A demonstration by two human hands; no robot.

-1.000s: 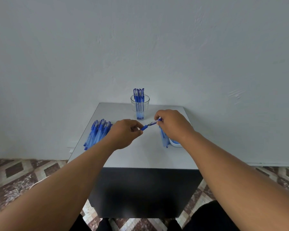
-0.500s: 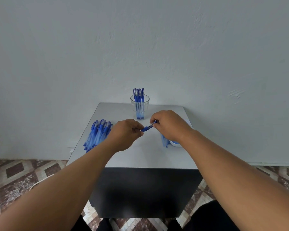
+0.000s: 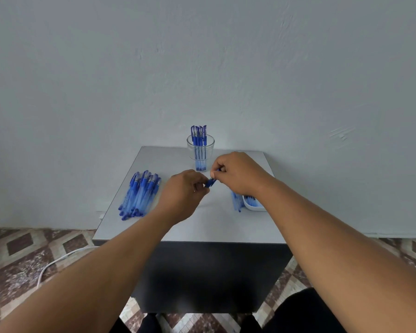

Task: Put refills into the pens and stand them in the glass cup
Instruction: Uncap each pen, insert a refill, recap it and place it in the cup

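- Left hand (image 3: 183, 192) and right hand (image 3: 235, 173) meet above the counter (image 3: 202, 224) middle, both pinching one blue pen (image 3: 210, 182).
- Pen is held off the surface, tilted up toward the right; only a short blue section shows between the fingertips, rest hidden in the hands.
- Left hand: fingers curled, gripping the pen's lower end. Right hand: fingers curled, thumb and forefinger on the upper end.
- Can't tell whether the refill is in; too small and covered.
- Cup (image 3: 200, 152) stands upright near the far edge, about mid-width, just beyond the hands. Several capped pens stand in it, caps up.
- Pile of pens (image 3: 139, 197) lies by the left edge, roughly parallel, well apart from the cup.
- White tray (image 3: 252, 206) sits by the right edge, partly under the right wrist; blue pieces (image 3: 237, 203) lie in it and just beside its left side.
- White cable (image 3: 58, 260) on the patterned floor, left of the counter.
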